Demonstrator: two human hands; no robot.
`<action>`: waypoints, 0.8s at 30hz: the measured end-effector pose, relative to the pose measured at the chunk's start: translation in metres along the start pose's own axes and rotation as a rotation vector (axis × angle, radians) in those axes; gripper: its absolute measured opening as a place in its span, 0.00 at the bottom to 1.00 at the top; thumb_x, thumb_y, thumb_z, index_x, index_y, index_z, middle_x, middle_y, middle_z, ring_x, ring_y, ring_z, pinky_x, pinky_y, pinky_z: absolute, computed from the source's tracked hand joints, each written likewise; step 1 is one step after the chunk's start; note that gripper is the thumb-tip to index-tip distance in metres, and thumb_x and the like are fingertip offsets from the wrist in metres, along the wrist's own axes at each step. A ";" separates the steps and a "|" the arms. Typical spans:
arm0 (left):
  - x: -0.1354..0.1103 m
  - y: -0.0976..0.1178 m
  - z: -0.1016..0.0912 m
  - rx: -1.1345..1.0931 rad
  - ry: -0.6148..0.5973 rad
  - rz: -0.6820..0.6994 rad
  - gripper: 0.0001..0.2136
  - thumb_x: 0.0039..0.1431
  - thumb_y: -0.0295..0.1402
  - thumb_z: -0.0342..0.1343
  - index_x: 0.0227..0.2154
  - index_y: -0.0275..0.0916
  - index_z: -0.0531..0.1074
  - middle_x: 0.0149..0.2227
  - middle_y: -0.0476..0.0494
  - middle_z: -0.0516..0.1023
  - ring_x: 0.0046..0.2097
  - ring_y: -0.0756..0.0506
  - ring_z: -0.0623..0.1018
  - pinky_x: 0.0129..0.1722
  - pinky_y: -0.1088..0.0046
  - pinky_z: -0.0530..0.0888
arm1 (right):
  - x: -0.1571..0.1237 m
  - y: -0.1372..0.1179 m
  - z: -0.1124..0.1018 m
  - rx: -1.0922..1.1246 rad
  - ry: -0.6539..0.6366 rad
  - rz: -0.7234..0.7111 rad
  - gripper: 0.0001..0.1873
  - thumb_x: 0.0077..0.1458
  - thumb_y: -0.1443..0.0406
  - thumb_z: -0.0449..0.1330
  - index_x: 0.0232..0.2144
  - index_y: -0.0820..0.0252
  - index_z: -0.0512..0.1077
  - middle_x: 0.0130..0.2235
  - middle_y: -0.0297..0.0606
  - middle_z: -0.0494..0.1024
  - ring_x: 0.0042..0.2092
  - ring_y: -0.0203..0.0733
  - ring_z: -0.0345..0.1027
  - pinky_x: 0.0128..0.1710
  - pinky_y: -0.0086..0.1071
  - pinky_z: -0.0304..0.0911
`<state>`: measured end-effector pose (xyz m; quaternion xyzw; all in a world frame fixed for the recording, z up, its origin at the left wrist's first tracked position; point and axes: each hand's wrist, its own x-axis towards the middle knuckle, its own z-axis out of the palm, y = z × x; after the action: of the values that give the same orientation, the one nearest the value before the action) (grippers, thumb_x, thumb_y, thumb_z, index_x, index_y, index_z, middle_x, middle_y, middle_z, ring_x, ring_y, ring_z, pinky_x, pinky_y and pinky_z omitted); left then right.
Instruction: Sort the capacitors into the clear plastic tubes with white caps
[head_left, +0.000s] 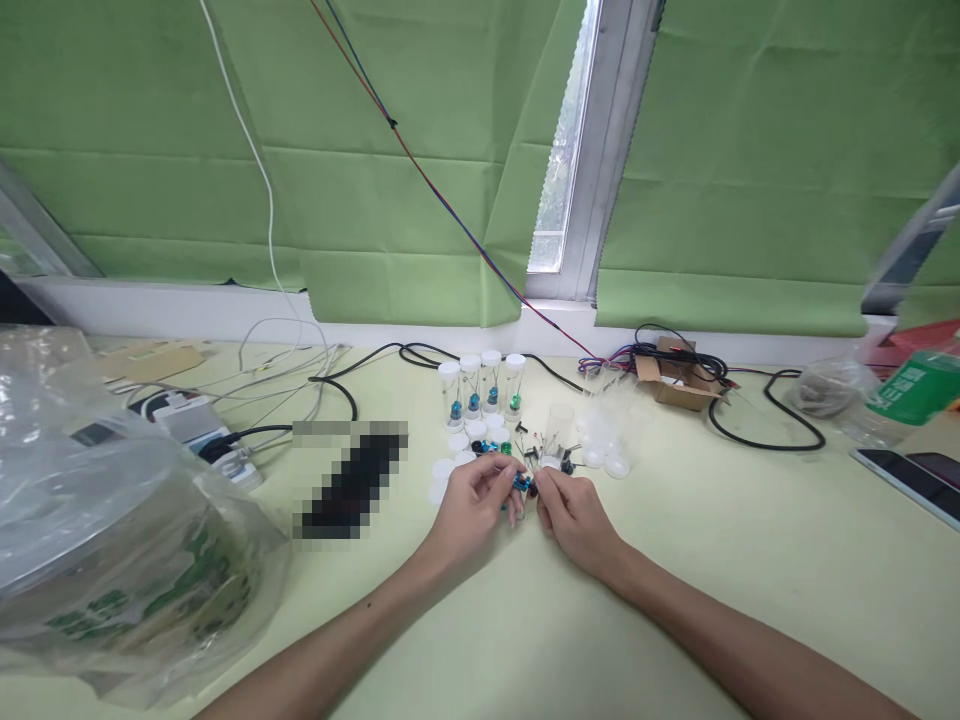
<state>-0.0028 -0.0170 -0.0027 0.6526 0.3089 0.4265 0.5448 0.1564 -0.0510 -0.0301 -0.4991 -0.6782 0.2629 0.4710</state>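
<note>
My left hand (469, 505) pinches a small shiny blue part (521, 482) between thumb and fingers. Close against it, the fingertips of my right hand (583, 525) are pressed together beside a dark end of the piece. What lies inside that right pinch is too small to make out. Just beyond my hands, loose dark and blue small parts (491, 447) lie among white round caps (476, 430). Behind them stand several clear capped tubes (470, 385), with blue or green parts inside. A clear tube (559, 425) without a visible cap is near my right fingers.
Clear plastic pieces (600, 430) lie right of the tubes, near a cardboard box (679, 385) with cables. A bagged tub (142, 530) and a power strip (217, 440) occupy the left. Phones (911, 482) and a green-labelled bottle (911, 390) are at right.
</note>
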 end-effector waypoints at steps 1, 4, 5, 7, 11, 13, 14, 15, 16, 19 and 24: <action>0.001 0.000 -0.001 -0.009 0.004 -0.003 0.11 0.62 0.39 0.54 0.33 0.36 0.73 0.23 0.49 0.73 0.23 0.50 0.72 0.28 0.74 0.70 | 0.000 0.000 0.000 0.012 0.000 0.011 0.23 0.67 0.55 0.44 0.22 0.56 0.59 0.17 0.28 0.63 0.20 0.34 0.56 0.23 0.29 0.54; 0.003 0.000 -0.002 -0.056 0.027 -0.022 0.11 0.60 0.40 0.56 0.33 0.36 0.73 0.22 0.49 0.73 0.23 0.50 0.72 0.26 0.73 0.70 | 0.000 -0.002 0.000 0.046 -0.014 0.025 0.16 0.65 0.54 0.49 0.30 0.57 0.64 0.18 0.26 0.63 0.20 0.34 0.55 0.21 0.27 0.52; 0.004 0.000 -0.002 -0.068 0.040 -0.033 0.11 0.59 0.41 0.57 0.33 0.36 0.73 0.22 0.49 0.73 0.23 0.50 0.72 0.26 0.73 0.70 | 0.000 -0.002 0.000 0.054 -0.019 0.022 0.14 0.64 0.54 0.50 0.34 0.57 0.64 0.18 0.25 0.62 0.20 0.33 0.55 0.21 0.27 0.51; 0.004 0.001 -0.003 -0.067 0.064 -0.050 0.11 0.59 0.41 0.57 0.32 0.36 0.73 0.21 0.49 0.73 0.22 0.50 0.72 0.26 0.73 0.70 | -0.001 -0.002 0.000 0.068 -0.024 0.012 0.12 0.62 0.55 0.53 0.38 0.57 0.63 0.19 0.24 0.61 0.20 0.33 0.54 0.20 0.26 0.49; 0.003 0.001 -0.003 -0.035 0.054 -0.036 0.11 0.60 0.40 0.56 0.32 0.37 0.73 0.21 0.50 0.74 0.22 0.51 0.72 0.27 0.74 0.70 | -0.001 0.000 0.001 0.074 -0.032 -0.002 0.10 0.62 0.57 0.53 0.38 0.57 0.62 0.20 0.23 0.60 0.21 0.33 0.53 0.21 0.26 0.49; 0.003 0.001 -0.003 -0.021 0.042 -0.017 0.10 0.61 0.39 0.55 0.32 0.37 0.73 0.22 0.50 0.73 0.22 0.51 0.72 0.27 0.74 0.70 | -0.002 0.000 0.001 0.063 -0.043 -0.003 0.09 0.63 0.58 0.52 0.38 0.57 0.62 0.20 0.23 0.60 0.21 0.33 0.53 0.21 0.27 0.49; 0.003 0.001 -0.003 -0.015 0.040 -0.008 0.10 0.61 0.39 0.55 0.33 0.36 0.73 0.22 0.49 0.73 0.22 0.51 0.72 0.27 0.74 0.70 | -0.002 0.000 0.000 0.056 -0.051 -0.002 0.09 0.64 0.58 0.51 0.37 0.57 0.62 0.20 0.24 0.61 0.21 0.33 0.54 0.22 0.27 0.49; 0.002 0.001 -0.003 -0.011 0.039 -0.003 0.10 0.61 0.39 0.55 0.33 0.36 0.73 0.23 0.49 0.73 0.23 0.51 0.72 0.27 0.74 0.70 | -0.002 0.000 0.000 0.050 -0.059 -0.003 0.09 0.64 0.58 0.50 0.36 0.57 0.62 0.20 0.24 0.62 0.21 0.34 0.55 0.22 0.27 0.50; 0.002 0.001 -0.003 -0.010 0.039 0.001 0.10 0.62 0.38 0.55 0.33 0.36 0.73 0.23 0.49 0.73 0.23 0.51 0.72 0.27 0.74 0.70 | -0.002 0.000 -0.001 0.044 -0.065 -0.006 0.10 0.65 0.58 0.50 0.35 0.57 0.62 0.19 0.25 0.62 0.21 0.34 0.55 0.23 0.28 0.50; 0.002 0.000 -0.002 -0.013 0.019 0.007 0.10 0.62 0.38 0.54 0.33 0.36 0.73 0.23 0.49 0.73 0.24 0.51 0.72 0.27 0.75 0.70 | -0.002 -0.003 -0.002 0.027 -0.072 -0.020 0.13 0.66 0.58 0.48 0.31 0.57 0.62 0.20 0.27 0.64 0.21 0.34 0.55 0.24 0.29 0.51; -0.001 0.001 -0.001 0.003 -0.007 0.012 0.10 0.63 0.39 0.53 0.34 0.36 0.72 0.23 0.50 0.72 0.24 0.50 0.72 0.29 0.74 0.70 | -0.001 -0.005 -0.002 -0.010 -0.057 -0.021 0.19 0.67 0.57 0.45 0.23 0.55 0.58 0.18 0.28 0.63 0.21 0.34 0.56 0.25 0.29 0.53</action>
<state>-0.0040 -0.0173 -0.0023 0.6568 0.3036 0.4272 0.5422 0.1560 -0.0540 -0.0258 -0.4863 -0.6979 0.2688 0.4519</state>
